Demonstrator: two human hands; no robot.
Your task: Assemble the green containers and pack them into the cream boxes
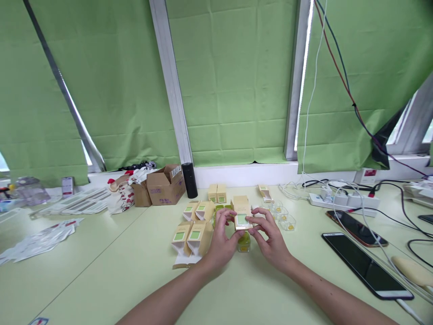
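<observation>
Between my two hands is a small cream carton (241,205) with a pale green window, raised a little off the table. My left hand (221,239) grips its left side with fingers curled. On its right side, the fingers and thumb of my right hand (267,232) press the edge near the window. Just below the carton stands a small clear jar with green contents (243,243). Several similar cartons (199,232) with green windows stand to the left, some with flaps hanging open. More green jars show partly behind my left hand. Clear empty-looking containers (287,222) sit to the right.
A cardboard box (165,185) and a black cylinder (189,180) stand at the back. Two phones, a large one (367,266) and a smaller one (356,228), lie on the right beside a power strip (345,203) and tangled cables. Papers (40,239) lie at left.
</observation>
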